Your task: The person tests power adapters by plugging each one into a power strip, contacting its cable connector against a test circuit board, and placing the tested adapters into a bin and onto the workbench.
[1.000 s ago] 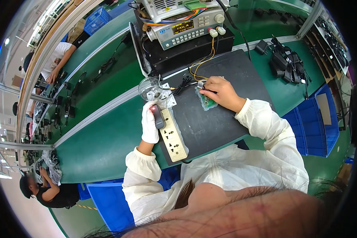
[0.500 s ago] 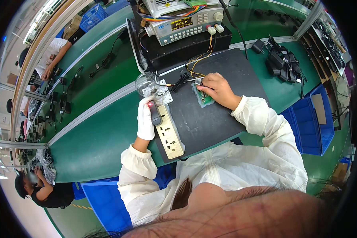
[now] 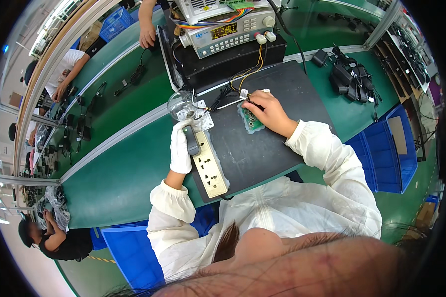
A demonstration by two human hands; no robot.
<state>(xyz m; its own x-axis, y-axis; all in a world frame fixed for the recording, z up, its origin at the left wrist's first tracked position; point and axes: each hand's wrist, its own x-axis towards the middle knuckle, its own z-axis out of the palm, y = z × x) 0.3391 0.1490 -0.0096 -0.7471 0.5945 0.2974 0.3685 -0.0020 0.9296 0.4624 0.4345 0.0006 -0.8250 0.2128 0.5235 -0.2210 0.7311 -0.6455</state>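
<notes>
My left hand point(image 3: 180, 148), in a white glove, is closed around a black power adapter point(image 3: 191, 140). That adapter sits at the far end of a cream power strip point(image 3: 209, 171). A clear glass bulb point(image 3: 182, 105) stands just beyond my left fingertips, beside a white plate point(image 3: 203, 119). My bare right hand point(image 3: 268, 113) pinches a thin black cable plug point(image 3: 254, 105) over a small green circuit board point(image 3: 251, 120) with round metal sockets. My fingers partly hide the plug's tip, so I cannot tell whether it sits in a socket.
A bench meter point(image 3: 228, 37) with a lit screen stands on a black box at the back. Black adapters point(image 3: 349, 74) lie piled at the right, near blue bins point(image 3: 381, 148). A co-worker's hand point(image 3: 147, 35) touches a cable on the far green belt. Other people sit at the left.
The red light on the adapter no longer shows, and the meter's screen reads differently. A co-worker's hand has come in at the top. My right hand has shifted slightly left.
</notes>
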